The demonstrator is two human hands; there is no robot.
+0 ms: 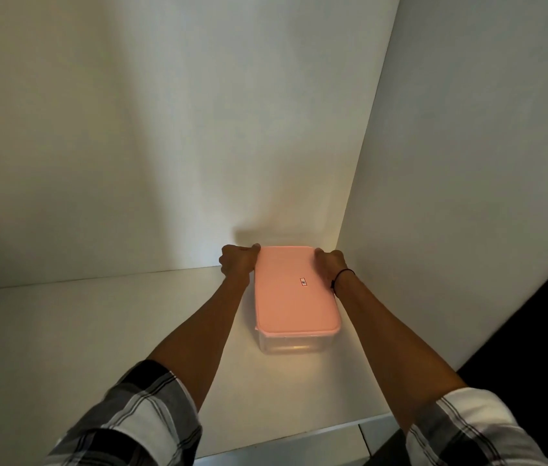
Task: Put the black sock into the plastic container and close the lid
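On the white table [64, 331] our plastic container [291, 346] has its pink lid [294, 290] on, our left hand [237, 262] and right hand [331, 264] grip its far corners, the black sock is unseen, so next we likely press to snap it.

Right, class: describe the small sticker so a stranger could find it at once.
Start at the white table in the corner of the walls, where two hands hold a clear box. Its pink lid is plain all over. The sticker is the only mark, a tiny red-edged rectangle right of the lid's middle.
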